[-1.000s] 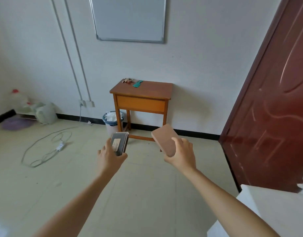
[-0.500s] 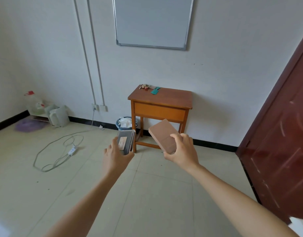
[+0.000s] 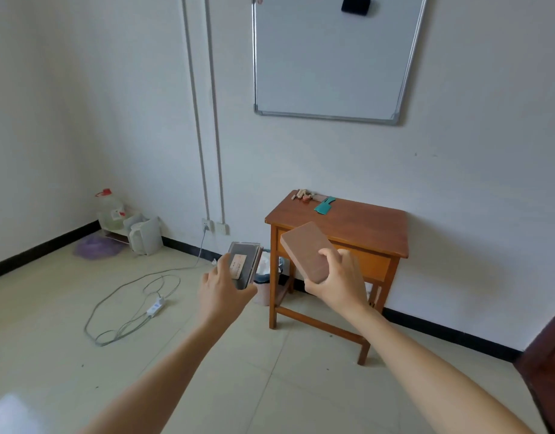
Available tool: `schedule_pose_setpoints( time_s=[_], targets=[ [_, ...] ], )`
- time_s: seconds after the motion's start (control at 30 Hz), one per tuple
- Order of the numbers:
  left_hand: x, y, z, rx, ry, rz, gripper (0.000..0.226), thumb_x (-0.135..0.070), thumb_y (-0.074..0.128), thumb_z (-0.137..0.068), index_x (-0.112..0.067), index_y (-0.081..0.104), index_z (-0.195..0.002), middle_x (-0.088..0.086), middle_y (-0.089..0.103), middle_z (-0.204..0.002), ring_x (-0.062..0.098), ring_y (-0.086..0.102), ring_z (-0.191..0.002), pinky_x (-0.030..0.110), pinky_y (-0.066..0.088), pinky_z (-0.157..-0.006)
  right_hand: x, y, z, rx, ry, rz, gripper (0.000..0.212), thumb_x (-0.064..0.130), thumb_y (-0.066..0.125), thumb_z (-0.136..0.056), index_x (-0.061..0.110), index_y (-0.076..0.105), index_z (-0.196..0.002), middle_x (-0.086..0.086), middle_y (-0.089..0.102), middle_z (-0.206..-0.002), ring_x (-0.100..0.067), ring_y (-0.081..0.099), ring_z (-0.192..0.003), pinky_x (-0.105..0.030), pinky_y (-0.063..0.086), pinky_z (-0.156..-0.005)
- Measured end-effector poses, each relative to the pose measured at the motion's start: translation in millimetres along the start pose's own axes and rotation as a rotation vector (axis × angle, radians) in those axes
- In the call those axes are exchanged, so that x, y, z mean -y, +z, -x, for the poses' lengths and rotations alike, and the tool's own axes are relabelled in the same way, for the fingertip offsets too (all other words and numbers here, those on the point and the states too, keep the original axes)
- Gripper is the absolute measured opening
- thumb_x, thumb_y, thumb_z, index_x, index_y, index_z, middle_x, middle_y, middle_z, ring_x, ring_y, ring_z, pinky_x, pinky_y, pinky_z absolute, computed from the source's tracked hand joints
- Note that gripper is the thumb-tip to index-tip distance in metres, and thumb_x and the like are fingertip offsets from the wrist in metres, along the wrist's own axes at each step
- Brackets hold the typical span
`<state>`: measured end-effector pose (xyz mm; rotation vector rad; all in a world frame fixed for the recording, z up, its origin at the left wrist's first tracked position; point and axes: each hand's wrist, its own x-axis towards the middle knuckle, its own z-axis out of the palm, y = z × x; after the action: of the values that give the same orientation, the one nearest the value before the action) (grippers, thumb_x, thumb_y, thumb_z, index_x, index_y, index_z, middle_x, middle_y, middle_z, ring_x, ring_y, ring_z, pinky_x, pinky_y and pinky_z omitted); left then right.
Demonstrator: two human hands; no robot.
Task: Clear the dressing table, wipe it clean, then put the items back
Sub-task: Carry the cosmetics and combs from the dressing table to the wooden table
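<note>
A small wooden dressing table [image 3: 363,223] stands against the white wall ahead of me. On its back left corner lie a teal comb [image 3: 325,205] and a few small wooden and reddish items [image 3: 304,195]. My left hand [image 3: 223,288] grips a dark flat case with a pale label [image 3: 243,264]. My right hand [image 3: 338,280] grips a pinkish-brown flat box [image 3: 307,250], held in front of the table's near edge. Both objects are carried in the air, short of the table.
A bin [image 3: 265,283] stands on the floor at the table's left leg. A power strip with grey cable [image 3: 155,306] lies on the tiles to the left. Water jug and kettle [image 3: 144,234] sit by the left wall. A whiteboard [image 3: 329,57] hangs above; a dark red door [image 3: 548,364] is at right.
I have come closer to the table; it looks larger and has shifted right in view. Both hands keep hold of the case and the box, which have risen slightly.
</note>
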<state>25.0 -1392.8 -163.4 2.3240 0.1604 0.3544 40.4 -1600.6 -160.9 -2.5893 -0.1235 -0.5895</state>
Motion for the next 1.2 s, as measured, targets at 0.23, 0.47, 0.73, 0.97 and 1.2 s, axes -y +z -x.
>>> schedule_pose_setpoints(
  time_s=[0.23,0.47,0.73,0.97,1.2],
  targets=[
    [6.7,57.2,-61.3,0.037,-0.108,-0.006,0.071,-0.023,0.065,-0.073,-0.019,0.029,-0.134,0.010,0.052,-0.121,0.024,0.040,-0.106,0.034,0.039,-0.086,-46.6,44.6,-52.7,0.104,0.032,0.021,0.065,0.045,0.069,-0.070,0.022,0.041,-0.123,-0.005,0.042,-0.119,-0.017,0.035,-0.107,-0.028,0.048,-0.077],
    [9.9,115.6,-144.1,0.125,-0.099,0.016,0.073,-0.027,0.065,-0.075,-0.022,0.026,-0.137,0.008,0.051,-0.122,0.023,0.041,-0.108,0.036,0.044,-0.088,-85.4,78.2,-113.6,0.137,0.073,0.084,0.065,0.045,0.068,-0.073,0.022,0.039,-0.126,-0.004,0.039,-0.122,-0.016,0.034,-0.108,-0.023,0.043,-0.077],
    [-14.0,171.2,-284.6,0.180,0.037,0.110,0.073,-0.028,0.067,-0.075,-0.021,0.028,-0.136,0.007,0.049,-0.125,0.023,0.038,-0.116,0.036,0.042,-0.090,-126.0,101.2,-228.2,0.071,0.171,0.205,0.068,0.049,0.068,-0.071,0.023,0.039,-0.126,-0.003,0.042,-0.123,-0.015,0.036,-0.107,-0.024,0.047,-0.080],
    [-6.2,233.8,-361.1,0.301,0.075,0.161,0.069,-0.032,0.069,-0.073,-0.023,0.033,-0.131,0.001,0.054,-0.120,0.020,0.049,-0.109,0.030,0.050,-0.080,-153.9,140.0,-281.0,0.052,0.387,0.132,0.066,0.047,0.069,-0.071,0.024,0.040,-0.125,-0.001,0.043,-0.121,-0.011,0.035,-0.105,-0.020,0.043,-0.075],
    [-28.9,310.0,-405.1,0.431,0.095,0.127,0.073,-0.037,0.067,-0.076,-0.026,0.026,-0.135,0.002,0.050,-0.127,0.019,0.046,-0.112,0.036,0.052,-0.089,-224.1,152.9,-327.7,0.057,0.489,0.143,0.064,0.048,0.069,-0.071,0.025,0.041,-0.124,-0.002,0.044,-0.121,-0.013,0.038,-0.106,-0.023,0.046,-0.078]
  ],
)
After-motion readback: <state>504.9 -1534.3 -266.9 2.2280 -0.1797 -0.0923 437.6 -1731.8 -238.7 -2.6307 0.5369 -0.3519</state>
